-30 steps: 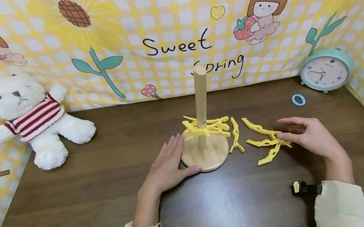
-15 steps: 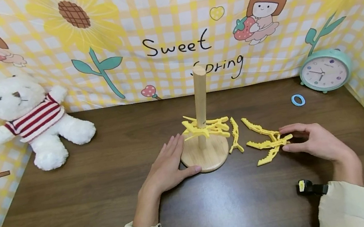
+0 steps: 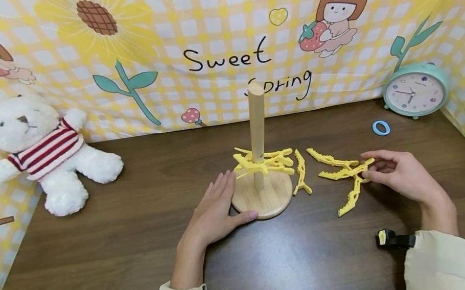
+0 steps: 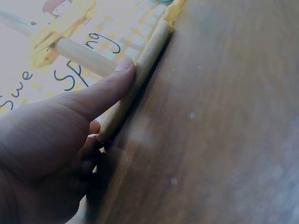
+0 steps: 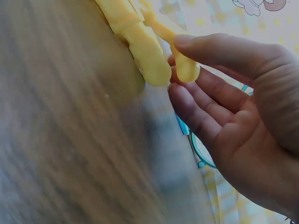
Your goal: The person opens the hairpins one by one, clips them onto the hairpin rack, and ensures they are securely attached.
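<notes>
A wooden stand with an upright pole (image 3: 258,119) has several yellow alligator hair clips (image 3: 264,166) bunched round its lower part. My left hand (image 3: 208,216) rests against the round base (image 3: 266,206), fingers straight along its left side and thumb on its front rim, as the left wrist view also shows. To the right, my right hand (image 3: 406,176) pinches the tail end of a yellow hair clip (image 3: 338,174) between thumb and fingers. Two more clips lie against it, one behind (image 3: 333,158) and one in front (image 3: 350,198). A single hair clip (image 3: 300,172) lies beside the base.
A blue oval ring (image 3: 381,127) lies on the brown table (image 3: 96,272) near a mint-green alarm clock (image 3: 415,93) at the back right. A white teddy bear (image 3: 48,157) sits at the back left. Patterned yellow cloth (image 3: 190,12) hangs behind and on both sides.
My right hand has shifted along the clips and now pinches the middle one, which has moved up and right. The front clip has swung to a steeper angle. The left hand stays put.
</notes>
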Available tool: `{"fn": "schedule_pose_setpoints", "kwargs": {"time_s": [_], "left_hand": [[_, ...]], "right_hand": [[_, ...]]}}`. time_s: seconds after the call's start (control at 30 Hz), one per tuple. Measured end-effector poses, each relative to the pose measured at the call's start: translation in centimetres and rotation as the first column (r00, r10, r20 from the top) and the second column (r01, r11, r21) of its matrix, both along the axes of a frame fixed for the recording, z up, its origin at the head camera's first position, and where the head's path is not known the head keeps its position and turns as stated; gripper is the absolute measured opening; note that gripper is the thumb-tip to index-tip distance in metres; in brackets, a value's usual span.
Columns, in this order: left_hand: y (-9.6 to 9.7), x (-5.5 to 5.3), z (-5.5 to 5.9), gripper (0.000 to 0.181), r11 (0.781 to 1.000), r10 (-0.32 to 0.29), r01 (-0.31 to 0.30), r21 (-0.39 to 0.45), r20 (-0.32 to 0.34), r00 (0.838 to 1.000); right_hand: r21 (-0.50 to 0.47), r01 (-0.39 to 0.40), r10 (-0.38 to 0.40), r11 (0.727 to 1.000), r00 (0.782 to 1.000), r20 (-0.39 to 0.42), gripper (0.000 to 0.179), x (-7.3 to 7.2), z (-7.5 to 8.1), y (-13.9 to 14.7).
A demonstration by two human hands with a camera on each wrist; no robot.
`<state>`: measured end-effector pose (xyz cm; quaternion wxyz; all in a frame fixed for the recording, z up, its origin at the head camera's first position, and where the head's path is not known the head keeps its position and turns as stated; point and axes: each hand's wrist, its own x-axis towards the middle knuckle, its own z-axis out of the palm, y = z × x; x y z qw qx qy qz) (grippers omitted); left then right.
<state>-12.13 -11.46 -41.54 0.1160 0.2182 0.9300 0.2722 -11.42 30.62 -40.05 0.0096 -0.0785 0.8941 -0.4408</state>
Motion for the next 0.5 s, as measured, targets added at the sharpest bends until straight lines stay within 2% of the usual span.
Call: {"fn": "schedule_pose_setpoints", "kwargs": {"time_s": [0.27,0.37,0.5], "left_hand": [[0.0,0.0,-0.1,0.106,1.000,-0.002,0.002,0.002,0.003,1.000],[0.0,0.0,-0.2,0.107,1.000,-0.002,0.002,0.003,0.004,1.000],[0.0,0.0,-0.1,0.106,1.000,-0.001,0.001,0.003,0.001,1.000]], "right_hand": [[-0.082,0.071,-0.079,0.994,0.993,-0.093,0.038,-0.2,0.2,-0.8],[-0.119,0.067,-0.081,0.991,0.990,-0.116,0.040,-0.3,0.2,-1.3],[-0.140,0.046,-0.061,0.989,0.992,-0.107,0.039,-0.6,0.3,-2.1]]}}
